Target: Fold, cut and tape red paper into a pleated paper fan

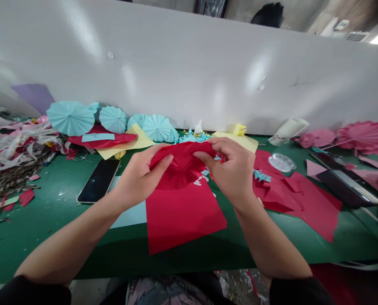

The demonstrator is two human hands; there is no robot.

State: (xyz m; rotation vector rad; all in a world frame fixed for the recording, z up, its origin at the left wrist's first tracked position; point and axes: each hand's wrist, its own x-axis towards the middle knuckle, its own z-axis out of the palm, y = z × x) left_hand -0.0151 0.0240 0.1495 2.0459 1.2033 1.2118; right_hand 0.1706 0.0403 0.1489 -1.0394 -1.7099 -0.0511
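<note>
A red pleated paper rosette (182,169) is held up above the table, its folds fanning out from a centre near the middle. My left hand (144,173) grips its left edge, thumb on the near face and fingers behind. On the opposite side my right hand (230,169) pinches the upper right edge between thumb and fingers. Below the rosette lies a flat red paper sheet (182,216), partly over a light blue sheet (131,216). Small white and blue paper scraps (203,180) are by my right hand.
A phone (100,181) lies left. Blue paper rosettes (70,118) lean along the white wall (176,63). Ribbons and wires (26,144) are heaped far left. Red papers (287,190), a clear round dish (282,162), a paper cup (288,130) and pink rosettes (363,137) stand right.
</note>
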